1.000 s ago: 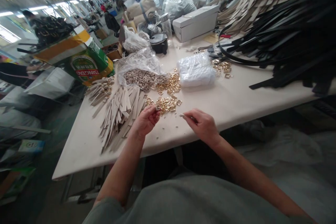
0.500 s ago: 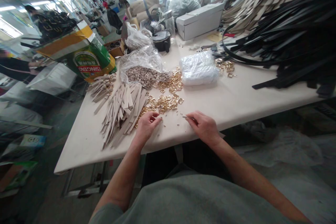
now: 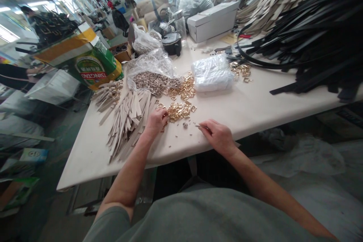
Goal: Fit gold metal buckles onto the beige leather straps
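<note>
On the head view I have the right hand [image 3: 217,136] pinched, thumb and fingertips clamped on a thin pale strip [image 3: 199,126], its end poking out leftward. My left hand [image 3: 155,121] has its fingers curled at the left edge of the gold buckles [image 3: 180,112]; I can't tell whether they hold one. Both forearms angle inward over the near table [image 3: 176,152] edge, palms down. Between the hands, touching neither, lies a small loop [image 3: 185,125]; beige straps [image 3: 127,121] lie beside the left wrist.
</note>
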### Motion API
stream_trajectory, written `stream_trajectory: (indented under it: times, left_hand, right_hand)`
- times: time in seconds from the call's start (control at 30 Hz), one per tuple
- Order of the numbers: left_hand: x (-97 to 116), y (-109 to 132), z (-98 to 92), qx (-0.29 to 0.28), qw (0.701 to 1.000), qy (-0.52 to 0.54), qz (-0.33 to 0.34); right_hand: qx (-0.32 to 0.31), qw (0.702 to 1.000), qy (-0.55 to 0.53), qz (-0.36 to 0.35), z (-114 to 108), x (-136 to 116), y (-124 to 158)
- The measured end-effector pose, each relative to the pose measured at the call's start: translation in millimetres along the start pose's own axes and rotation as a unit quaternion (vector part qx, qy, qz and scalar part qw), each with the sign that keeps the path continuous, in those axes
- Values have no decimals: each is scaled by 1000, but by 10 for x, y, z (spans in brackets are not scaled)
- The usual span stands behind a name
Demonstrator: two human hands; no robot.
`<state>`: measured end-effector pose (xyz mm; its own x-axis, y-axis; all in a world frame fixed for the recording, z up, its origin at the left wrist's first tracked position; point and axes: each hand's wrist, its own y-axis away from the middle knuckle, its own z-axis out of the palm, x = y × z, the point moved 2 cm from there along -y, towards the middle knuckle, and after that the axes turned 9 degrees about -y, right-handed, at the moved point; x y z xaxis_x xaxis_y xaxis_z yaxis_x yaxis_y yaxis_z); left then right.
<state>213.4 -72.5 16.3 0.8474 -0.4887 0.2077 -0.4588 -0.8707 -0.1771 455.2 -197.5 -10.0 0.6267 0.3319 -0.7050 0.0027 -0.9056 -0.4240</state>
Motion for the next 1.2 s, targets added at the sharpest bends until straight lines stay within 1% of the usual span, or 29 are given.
stream_trajectory:
  times: [0.07,0.13,0.2,0.23,0.27,0.3,0.37,0.4,0.47,0.53,0.57,0.67,0.77,0.87,0.97,1.07,1.13,1.2]
  left_hand:
    - [-5,24,6,-3,1000,2,-2]
    - [7,32,-2,-3,1000,25,-8]
    - [25,48,-24,10,993,107,-43]
    - [38,69,-36,19,981,178,-76]
    - [57,102,-42,26,958,261,-114]
    - [88,147,-44,28,926,346,-150]
    - [193,267,-37,19,846,491,-207]
    - [267,333,-34,12,810,543,-223]
    - [439,456,-33,-2,751,617,-237]
    - [617,547,-40,-17,704,668,-239]
    - [699,578,-46,-26,686,687,-237]
    - [875,627,-66,-49,647,723,-238]
    - [939,644,-71,-57,621,740,-254]
    - [940,655,-57,-61,596,753,-271]
    - [923,678,-48,-70,581,758,-287]
    - [905,731,-56,-81,585,751,-296]
    - [896,782,-64,-86,600,737,-297]
    - [884,841,-67,-89,623,717,-300]
  right_hand:
    - [-1,1000,5,-1,-3,-6,-7]
    - [-1,1000,3,-1,-8,-6,-8]
    - [3,1000,-7,2,-17,0,-2]
    - [8,1000,-16,3,-23,2,4]
    - [15,1000,-26,3,-28,-1,10]
    - [23,999,-38,1,-34,-12,14]
    - [35,997,-62,-13,-42,-68,12]
    - [37,996,-74,-25,-43,-116,2]
    - [39,993,-96,-56,-40,-245,-34]
    - [43,989,-105,-91,-34,-393,-86]
    - [44,988,-102,-106,-32,-462,-111]
    - [36,988,-69,-136,-28,-610,-161]
    - [33,989,-31,-143,-38,-657,-150]
    - [22,990,-6,-142,-39,-657,-106]
    - [-3,989,10,-145,-30,-649,-71]
    - [-16,986,26,-163,-31,-637,-51]
    - [-19,981,39,-189,-33,-634,-30]
    - [-28,974,48,-218,-31,-640,5]
